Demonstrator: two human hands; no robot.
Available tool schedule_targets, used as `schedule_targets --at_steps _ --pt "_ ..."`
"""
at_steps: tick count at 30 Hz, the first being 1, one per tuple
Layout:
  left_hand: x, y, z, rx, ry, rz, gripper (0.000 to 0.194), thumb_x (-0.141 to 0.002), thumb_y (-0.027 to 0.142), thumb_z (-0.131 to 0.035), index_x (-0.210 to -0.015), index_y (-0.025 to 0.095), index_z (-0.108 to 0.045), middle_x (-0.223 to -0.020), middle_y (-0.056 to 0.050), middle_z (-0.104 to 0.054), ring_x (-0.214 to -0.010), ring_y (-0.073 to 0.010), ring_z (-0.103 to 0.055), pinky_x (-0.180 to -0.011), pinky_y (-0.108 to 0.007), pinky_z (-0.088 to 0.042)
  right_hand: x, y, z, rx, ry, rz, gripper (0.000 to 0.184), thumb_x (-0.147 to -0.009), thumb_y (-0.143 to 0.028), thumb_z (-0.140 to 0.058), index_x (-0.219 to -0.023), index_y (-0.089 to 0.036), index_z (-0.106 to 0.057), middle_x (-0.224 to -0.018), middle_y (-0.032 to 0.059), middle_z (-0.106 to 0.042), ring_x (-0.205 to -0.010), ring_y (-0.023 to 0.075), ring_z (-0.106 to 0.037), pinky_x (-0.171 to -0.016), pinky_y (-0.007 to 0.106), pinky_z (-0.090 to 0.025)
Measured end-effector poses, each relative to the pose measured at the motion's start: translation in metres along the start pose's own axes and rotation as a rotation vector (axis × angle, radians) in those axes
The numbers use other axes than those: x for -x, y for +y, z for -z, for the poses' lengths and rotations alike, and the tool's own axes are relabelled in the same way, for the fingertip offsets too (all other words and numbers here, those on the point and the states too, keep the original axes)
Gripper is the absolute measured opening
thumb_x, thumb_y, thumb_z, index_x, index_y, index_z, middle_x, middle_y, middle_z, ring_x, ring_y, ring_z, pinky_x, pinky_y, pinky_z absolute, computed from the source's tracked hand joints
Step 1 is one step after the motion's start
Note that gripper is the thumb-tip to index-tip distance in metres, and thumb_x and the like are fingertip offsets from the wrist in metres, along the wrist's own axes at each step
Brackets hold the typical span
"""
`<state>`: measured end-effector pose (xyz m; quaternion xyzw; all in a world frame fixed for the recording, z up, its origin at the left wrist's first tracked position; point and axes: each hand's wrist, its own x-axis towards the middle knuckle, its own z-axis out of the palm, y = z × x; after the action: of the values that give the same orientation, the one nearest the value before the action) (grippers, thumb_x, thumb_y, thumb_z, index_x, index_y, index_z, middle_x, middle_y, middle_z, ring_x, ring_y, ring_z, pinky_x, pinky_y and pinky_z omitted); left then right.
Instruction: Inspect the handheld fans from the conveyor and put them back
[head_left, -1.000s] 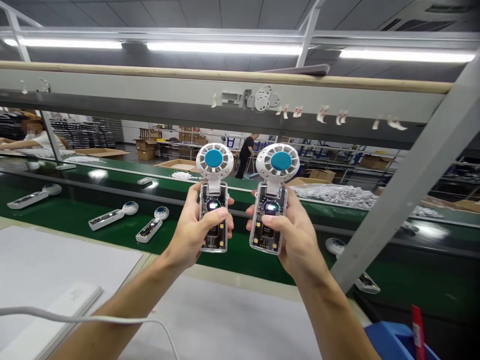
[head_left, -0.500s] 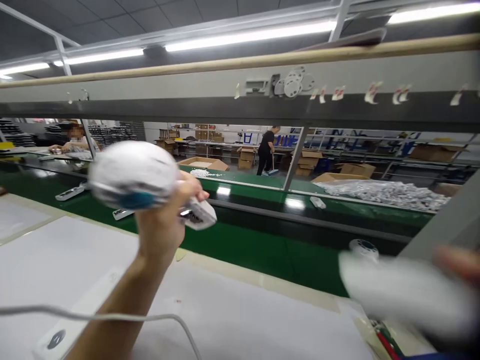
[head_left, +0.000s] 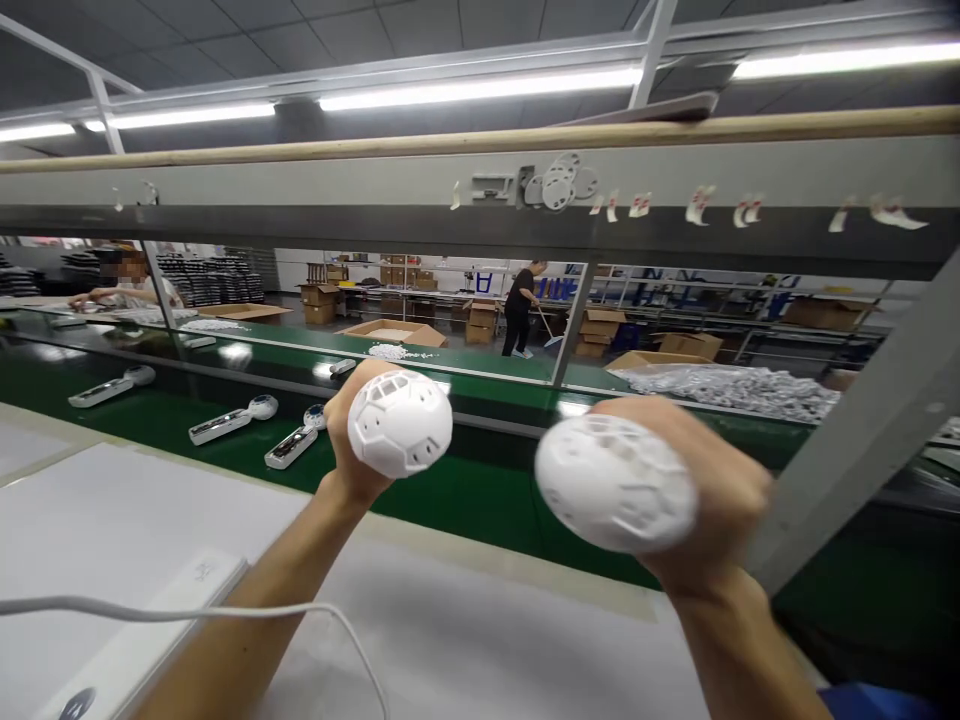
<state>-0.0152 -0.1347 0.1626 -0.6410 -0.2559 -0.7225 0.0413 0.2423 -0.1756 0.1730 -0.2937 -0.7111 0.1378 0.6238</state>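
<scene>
My left hand is closed round a small handheld fan, whose white rounded, perforated head points toward me. A second fan of the same kind is gripped in my right hand, its white perforated head also turned toward the camera. Both fans are held up above the white worktop, in front of the green conveyor belt. The fans' handles are hidden behind the heads and my fingers.
Several similar fans lie on the belt at the left. A white cable crosses the worktop near a white flat box. A grey slanted post stands at right. One person sits at far left; another sweeps in the background.
A second ago both fans stood upright with blue-centred fronts facing me. They swung apart in a blur and are now held with their rounded white heads pointing toward me.
</scene>
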Motion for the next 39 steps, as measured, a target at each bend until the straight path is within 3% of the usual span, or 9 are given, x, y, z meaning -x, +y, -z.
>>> schedule_targets --at_steps 4,6,11,15,18,29,32,35,39 --pt "0.003 -0.014 -0.005 -0.032 -0.046 -0.019 0.039 -0.074 0.021 -0.081 -0.104 0.023 -0.056 -0.101 -0.006 -0.062 -0.093 -0.0245 -0.061 -0.087 -0.041 -0.052 -0.015 0.015 -0.021 0.291 0.025 0.371 0.016 -0.072 -0.016 -0.074 -0.083 -0.024 -0.066 -0.085 0.0067 -0.065 -0.075 0.0239 -0.060 -0.063 0.036 -0.049" --pt "0.001 -0.016 -0.008 -0.039 -0.015 -0.050 0.051 -0.070 0.021 -0.084 -0.111 0.022 -0.053 -0.111 -0.008 -0.059 -0.101 -0.0252 -0.059 -0.091 -0.040 -0.051 -0.019 0.025 -0.024 0.396 0.030 0.379 0.011 -0.076 -0.016 -0.065 -0.085 -0.022 -0.063 -0.084 0.0073 -0.065 -0.074 0.0234 -0.062 -0.062 0.035 -0.050" --pt "0.005 -0.030 -0.020 -0.064 0.033 -0.123 0.072 -0.067 0.027 -0.087 -0.121 0.022 -0.040 -0.125 -0.010 -0.042 -0.111 -0.0249 -0.052 -0.094 -0.036 -0.048 -0.019 0.060 -0.028 0.471 0.014 0.068 0.039 -0.074 -0.028 -0.069 -0.110 -0.021 -0.058 -0.108 0.0097 -0.066 -0.096 0.0274 -0.064 -0.080 0.037 -0.052" --pt "0.020 -0.056 -0.031 -0.119 -0.238 0.174 0.060 -0.074 0.035 -0.081 -0.119 0.020 -0.045 -0.119 -0.009 -0.046 -0.111 -0.0261 -0.051 -0.097 -0.037 -0.045 -0.011 0.099 -0.031 0.586 -0.054 -0.375 0.079 -0.070 -0.034 -0.075 -0.140 -0.024 -0.040 -0.121 0.0094 -0.064 -0.102 0.0308 -0.064 -0.084 0.040 -0.050" --pt "0.033 -0.078 -0.036 -0.132 -0.387 0.337 0.057 -0.075 0.034 -0.080 -0.119 0.018 -0.048 -0.117 -0.009 -0.052 -0.107 -0.0260 -0.055 -0.095 -0.038 -0.046 -0.004 0.126 -0.031 0.659 -0.146 -0.631 0.083 -0.075 -0.031 -0.071 -0.148 -0.022 -0.031 -0.117 0.0106 -0.065 -0.106 0.0311 -0.064 -0.089 0.039 -0.048" --pt "0.098 -0.143 -0.048 -0.128 -0.554 0.598 0.069 -0.088 0.024 -0.063 -0.148 0.018 -0.030 -0.142 -0.015 -0.045 -0.129 -0.0259 -0.048 -0.111 -0.038 -0.036 0.007 0.160 -0.017 0.749 -0.488 -0.802 0.071 -0.090 -0.023 -0.056 -0.154 -0.010 -0.031 -0.142 0.0255 -0.047 -0.130 0.0409 -0.050 -0.104 0.048 -0.039" --pt "0.109 -0.157 -0.047 -0.190 -0.576 0.636 0.063 -0.090 0.026 -0.062 -0.146 0.017 -0.035 -0.132 -0.014 -0.054 -0.122 -0.0271 -0.052 -0.107 -0.044 -0.039 -0.006 0.147 -0.004 0.670 -0.675 -0.834 0.065 -0.082 -0.021 -0.067 -0.143 -0.008 -0.051 -0.140 0.0222 -0.054 -0.125 0.0373 -0.056 -0.104 0.042 -0.043" --pt "0.114 -0.165 -0.045 -0.250 -0.599 0.661 0.045 -0.088 0.030 -0.069 -0.129 0.014 -0.055 -0.111 -0.011 -0.062 -0.112 -0.0278 -0.056 -0.102 -0.051 -0.042 -0.024 0.100 0.015 0.563 -0.801 -0.799 0.061 -0.084 -0.033 -0.068 -0.141 -0.013 -0.055 -0.135 0.0145 -0.061 -0.119 0.0294 -0.062 -0.100 0.034 -0.049" --pt "0.090 -0.159 -0.040 -0.234 -0.527 0.663 0.020 -0.087 0.029 -0.071 -0.097 0.013 -0.066 -0.098 -0.007 -0.064 -0.102 -0.0235 -0.059 -0.100 -0.048 -0.044 -0.018 0.011 0.059 0.553 -0.511 -0.456 0.047 -0.094 -0.047 -0.053 -0.135 -0.025 -0.059 -0.139 0.0084 -0.058 -0.124 0.0267 -0.058 -0.103 0.038 -0.049"
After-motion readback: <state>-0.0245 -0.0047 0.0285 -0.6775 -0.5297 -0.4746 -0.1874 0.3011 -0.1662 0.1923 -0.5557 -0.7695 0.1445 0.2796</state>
